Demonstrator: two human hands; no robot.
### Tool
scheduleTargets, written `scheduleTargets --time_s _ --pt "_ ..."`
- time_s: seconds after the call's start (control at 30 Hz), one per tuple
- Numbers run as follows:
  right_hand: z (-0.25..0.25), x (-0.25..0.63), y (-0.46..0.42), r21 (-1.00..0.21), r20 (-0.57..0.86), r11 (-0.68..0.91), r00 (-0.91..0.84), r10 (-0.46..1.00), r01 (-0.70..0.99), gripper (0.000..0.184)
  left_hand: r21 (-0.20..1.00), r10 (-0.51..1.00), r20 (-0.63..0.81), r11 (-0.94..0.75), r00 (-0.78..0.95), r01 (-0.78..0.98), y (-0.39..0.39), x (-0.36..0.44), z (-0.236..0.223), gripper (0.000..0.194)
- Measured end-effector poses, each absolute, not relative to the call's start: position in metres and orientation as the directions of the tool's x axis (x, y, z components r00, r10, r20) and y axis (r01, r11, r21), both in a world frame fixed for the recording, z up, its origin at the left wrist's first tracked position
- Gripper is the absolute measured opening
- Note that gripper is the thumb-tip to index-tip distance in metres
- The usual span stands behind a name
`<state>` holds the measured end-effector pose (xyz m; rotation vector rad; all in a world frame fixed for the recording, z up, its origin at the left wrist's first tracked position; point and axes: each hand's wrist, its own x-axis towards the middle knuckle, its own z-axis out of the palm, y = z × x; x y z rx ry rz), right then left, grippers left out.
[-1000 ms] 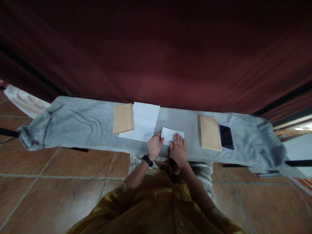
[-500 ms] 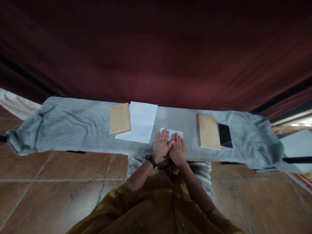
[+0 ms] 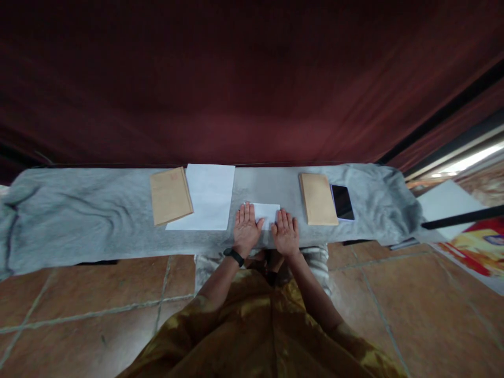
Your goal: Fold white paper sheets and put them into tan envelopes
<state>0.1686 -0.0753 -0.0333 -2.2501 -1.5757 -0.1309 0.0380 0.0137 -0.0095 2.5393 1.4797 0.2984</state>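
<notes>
Slip (image 3: pixel 265 211): small white paper rectangle, smooth, matte, lying flat near the front edge of the bench, between both hands. Left hand (image 3: pixel 247 226) flat, palm down, fingers straight and together, over the slip's left end. Right hand (image 3: pixel 285 233) also palm down, fingers extended, at its right end. Neither grips: both hands open, nothing pinched.

Bench is covered in grey cloth (image 3: pixel 90 205), soft-looking nap, rumpled toward both ends, smoother mid-span. Left of the slip: sheet (image 3: pixel 210 197), larger, plain white, thin. Left kraft pack (image 3: pixel 170 195) overlaps its left side; tan, rectangular, set askew, small reddish mark near top. Right kraft pack (image 3: pixel 318 199): tan rectangle, layered left edge. Phone (image 3: pixel 343 202) just beside it, dark glossy face, pale purple rim. Watch (image 3: pixel 235 255) on left wrist, black band. Shirt (image 3: pixel 252 336) is shiny mustard fabric. Dark red curtain (image 3: pixel 252 105) behind, floor (image 3: pixel 98 336) in brown tile.

Hard to see: slip's ends are under the hands, so folds or layer count can't be told. Sheet's left part is under the pack. Cloth cut off at left frame edge. Printed red-yellow item (image 3: pixel 480 247) at right is cropped, lettering unreadable.
</notes>
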Motion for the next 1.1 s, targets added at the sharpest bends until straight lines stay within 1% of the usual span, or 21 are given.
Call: scheduleTargets --time_s 0.13,0.2,0.23,0.37,0.43,0.63,0.8,0.87,0.93,1.0,1.1 --pt "-0.03 0.171 -0.081 -0.268 0.301 -0.375 0.447 0.843 0.888 0.054 0.243 0.875 0.071 -0.482 0.48 0.842 0.013 0.039 -0.009 0.071" --pt "-0.026 0.165 -0.082 -0.277 0.317 -0.384 0.461 0.829 0.881 0.054 0.228 0.873 0.074 -0.485 0.482 0.844 0.013 0.04 -0.009 0.071" --pt "-0.024 0.161 -0.082 -0.277 0.321 -0.36 0.439 0.839 0.891 0.054 0.224 0.873 0.073 -0.486 0.483 0.845 0.013 0.04 -0.009 0.072" --pt "-0.02 0.141 -0.083 -0.281 0.283 -0.168 0.249 0.926 0.945 0.052 0.229 0.863 0.046 -0.499 0.503 0.835 0.014 0.038 -0.008 0.069" --pt "-0.021 0.136 -0.086 -0.286 0.274 -0.14 0.221 0.936 0.948 0.053 0.233 0.858 0.038 -0.507 0.513 0.83 0.015 0.035 -0.007 0.068" --pt "-0.031 0.144 -0.099 -0.273 0.302 -0.188 0.27 0.914 0.943 0.06 0.251 0.879 0.041 -0.47 0.476 0.846 0.016 0.026 -0.005 0.069" --pt "-0.035 0.145 -0.103 -0.286 0.316 -0.216 0.305 0.898 0.934 0.062 0.245 0.887 0.032 -0.454 0.46 0.857 0.013 0.017 0.0 0.063" --pt "-0.035 0.145 -0.103 -0.29 0.308 -0.222 0.31 0.899 0.931 0.062 0.242 0.885 0.053 -0.46 0.462 0.854 0.007 0.012 0.002 0.06" --pt "-0.036 0.144 -0.103 -0.29 0.305 -0.222 0.31 0.9 0.931 0.062 0.243 0.857 0.089 -0.512 0.507 0.824 -0.002 0.011 0.003 0.059" --pt "-0.036 0.144 -0.103 -0.29 0.306 -0.217 0.305 0.902 0.932 0.061 0.25 0.8 0.105 -0.597 0.591 0.763 -0.012 0.016 0.004 0.059" --pt "-0.037 0.145 -0.103 -0.287 0.312 -0.203 0.291 0.904 0.936 0.058 0.269 0.729 0.069 -0.671 0.682 0.69 -0.019 0.034 0.003 0.06"
